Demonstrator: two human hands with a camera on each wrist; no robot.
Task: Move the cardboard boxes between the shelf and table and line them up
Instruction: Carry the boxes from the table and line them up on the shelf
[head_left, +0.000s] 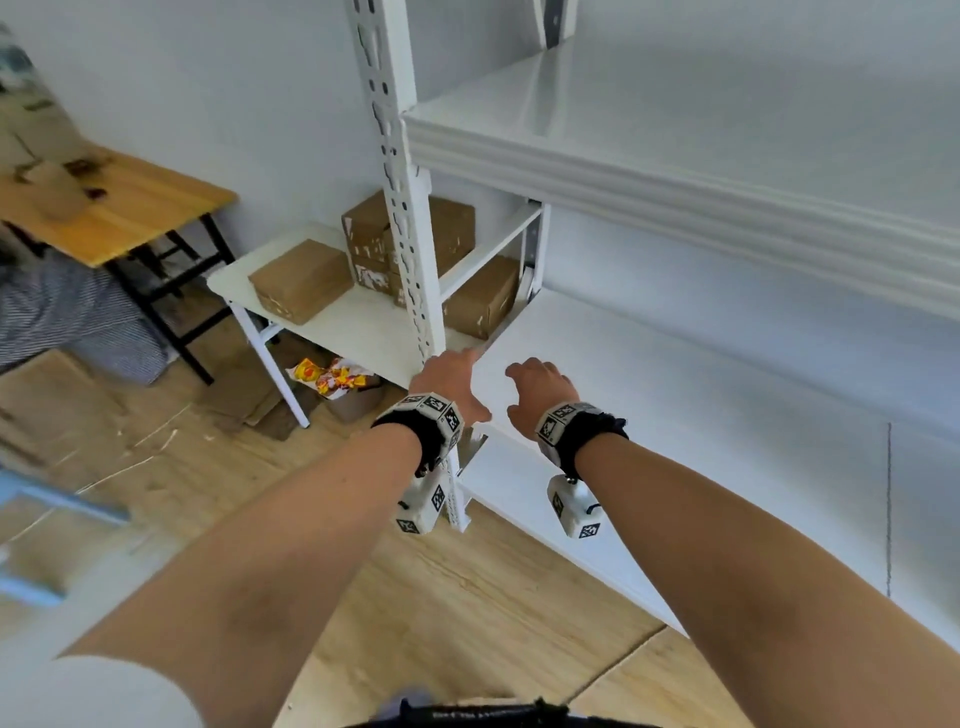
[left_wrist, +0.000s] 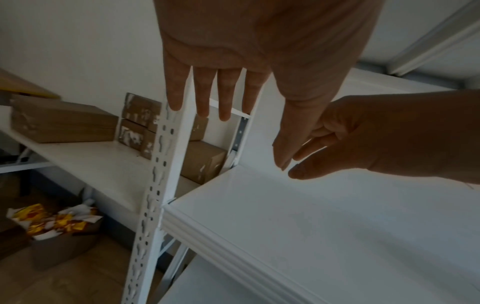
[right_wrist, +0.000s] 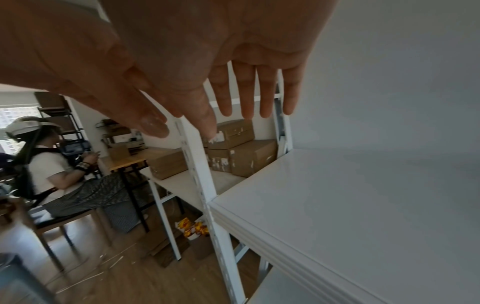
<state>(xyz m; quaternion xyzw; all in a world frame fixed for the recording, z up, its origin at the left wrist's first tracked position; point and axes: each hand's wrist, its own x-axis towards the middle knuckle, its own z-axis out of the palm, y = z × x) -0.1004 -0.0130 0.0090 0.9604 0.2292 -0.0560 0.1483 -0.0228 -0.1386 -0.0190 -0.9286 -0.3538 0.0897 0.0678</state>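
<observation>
Several brown cardboard boxes sit on a low white table (head_left: 358, 332) left of the white shelf unit: a flat box (head_left: 301, 280) at the left, a stack (head_left: 366, 244) behind the slotted upright (head_left: 402, 218), and one box (head_left: 480, 301) against the shelf end. My left hand (head_left: 451, 378) hovers by the upright with straight fingers (left_wrist: 202, 96), holding nothing. Beside it, my right hand (head_left: 537, 387) hangs over the bare middle shelf board (head_left: 701, 415), its fingers (right_wrist: 249, 96) spread and relaxed. Both hands stop short of the nearest box (left_wrist: 202, 162).
An upper shelf board (head_left: 675, 156) overhangs the middle one. A wooden table (head_left: 119, 208) stands far left with a seated person (right_wrist: 64, 174) beside it. Under the white table are a bin of yellow wrappers (head_left: 337, 384) and flattened cardboard (head_left: 244, 400).
</observation>
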